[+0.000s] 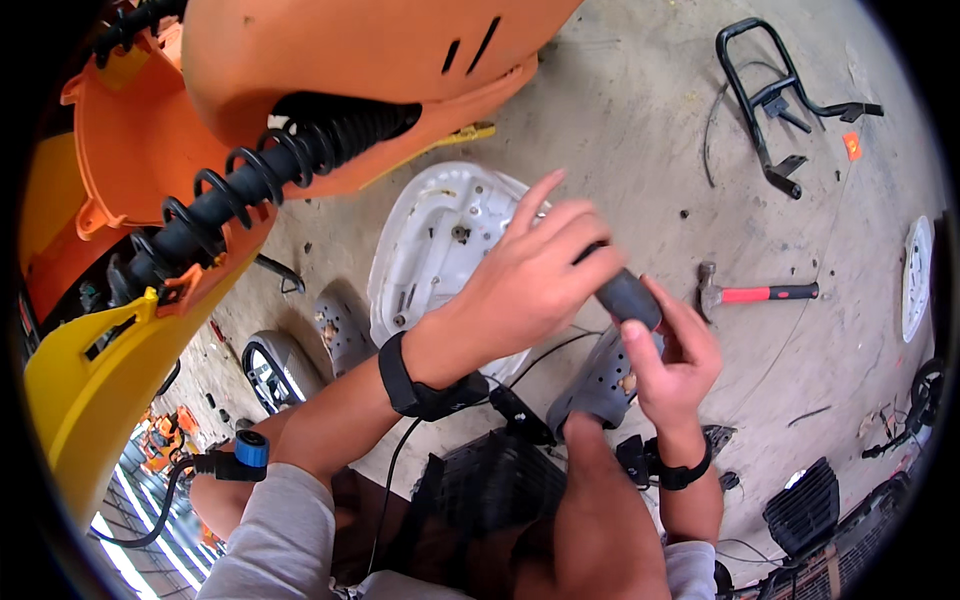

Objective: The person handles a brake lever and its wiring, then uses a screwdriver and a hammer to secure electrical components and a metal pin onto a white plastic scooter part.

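Note:
A dark grey cylindrical object [625,295] with a rounded end is gripped in my right hand [665,365], thumb along its near end. My left hand [545,260] curls its lower fingers over the object's upper end, which they partly hide, with one finger raised. Beneath my hands lies a white plastic tray [420,250] with small metal hardware in it. To the right of my hands, a hammer [760,293] with a red and black handle lies on the floor. At the upper left, a black coil-spring shock absorber [240,190] crosses orange plastic bodywork [350,50].
A yellow panel [70,410] is close at my left, near a grey-framed part [275,370]. A black tubular frame [760,90] lies at the upper right. A white panel [917,275] and dark parts [805,500] lie along the right side. My feet in grey clogs flank the tray.

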Demonstrator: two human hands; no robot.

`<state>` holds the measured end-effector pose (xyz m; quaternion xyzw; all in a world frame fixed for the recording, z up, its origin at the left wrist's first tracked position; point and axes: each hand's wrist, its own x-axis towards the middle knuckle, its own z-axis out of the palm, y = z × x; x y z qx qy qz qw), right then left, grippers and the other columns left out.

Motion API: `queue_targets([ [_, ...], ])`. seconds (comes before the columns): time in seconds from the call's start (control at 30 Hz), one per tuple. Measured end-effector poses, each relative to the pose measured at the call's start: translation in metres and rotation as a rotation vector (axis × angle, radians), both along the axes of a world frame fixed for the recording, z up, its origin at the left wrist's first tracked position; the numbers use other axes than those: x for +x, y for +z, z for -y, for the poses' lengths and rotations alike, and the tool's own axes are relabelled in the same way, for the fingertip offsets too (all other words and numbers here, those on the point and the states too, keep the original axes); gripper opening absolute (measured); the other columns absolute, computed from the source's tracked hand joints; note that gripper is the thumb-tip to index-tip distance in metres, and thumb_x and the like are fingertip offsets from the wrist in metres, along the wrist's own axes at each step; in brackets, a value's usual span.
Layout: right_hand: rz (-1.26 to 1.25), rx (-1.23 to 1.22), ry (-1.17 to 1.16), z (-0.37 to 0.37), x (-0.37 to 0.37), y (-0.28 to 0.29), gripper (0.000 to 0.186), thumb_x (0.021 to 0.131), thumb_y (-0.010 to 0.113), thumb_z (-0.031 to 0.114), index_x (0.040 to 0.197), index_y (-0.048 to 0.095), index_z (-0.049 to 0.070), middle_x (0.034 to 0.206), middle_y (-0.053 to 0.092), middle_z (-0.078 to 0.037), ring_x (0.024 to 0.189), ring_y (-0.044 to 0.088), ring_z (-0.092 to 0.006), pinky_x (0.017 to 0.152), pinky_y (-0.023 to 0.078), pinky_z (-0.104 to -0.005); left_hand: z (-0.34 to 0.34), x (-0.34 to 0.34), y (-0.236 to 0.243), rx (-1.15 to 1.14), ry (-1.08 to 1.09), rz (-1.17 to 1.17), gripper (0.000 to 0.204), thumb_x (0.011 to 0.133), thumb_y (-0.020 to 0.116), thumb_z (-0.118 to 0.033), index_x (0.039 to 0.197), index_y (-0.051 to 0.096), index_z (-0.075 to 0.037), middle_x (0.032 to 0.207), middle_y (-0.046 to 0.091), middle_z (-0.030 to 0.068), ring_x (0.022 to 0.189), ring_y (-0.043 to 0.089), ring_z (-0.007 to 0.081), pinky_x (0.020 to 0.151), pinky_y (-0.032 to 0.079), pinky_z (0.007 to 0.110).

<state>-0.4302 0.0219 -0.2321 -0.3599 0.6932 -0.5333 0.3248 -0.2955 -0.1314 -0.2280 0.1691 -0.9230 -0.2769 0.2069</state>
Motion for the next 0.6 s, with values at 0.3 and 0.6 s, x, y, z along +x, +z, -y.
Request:
queue_targets([
  [0.3,0.42,0.089,-0.077,0.025,0.005,-0.022,0.035,0.091,0.072,0.006,0.121,0.065,-0.011,0.097,0.072,-0.014,0.082,0.07,-0.0157,0.076,0.056,-0.0266,0.016,0.0,-0.033,0.028,-0.017,-0.059,0.037,0.07,0.069,0.006,0.106,0.068,-0.004,0.096,0.064,0.0108,0.096,0.063,0.031,0.106,0.044,0.055],
  [0.6,0.619,0.159,-0.169,0.038,-0.004,-0.027,0.037,0.098,0.065,0.022,0.112,0.067,-0.012,0.09,0.072,-0.018,0.07,0.071,-0.022,0.065,0.06,-0.0318,0.002,0.021,-0.04,0.096,0.306,-0.173,0.033,0.079,0.066,0.008,0.111,0.067,-0.001,0.11,0.066,0.0133,0.103,0.065,0.029,0.101,0.049,0.048],
])
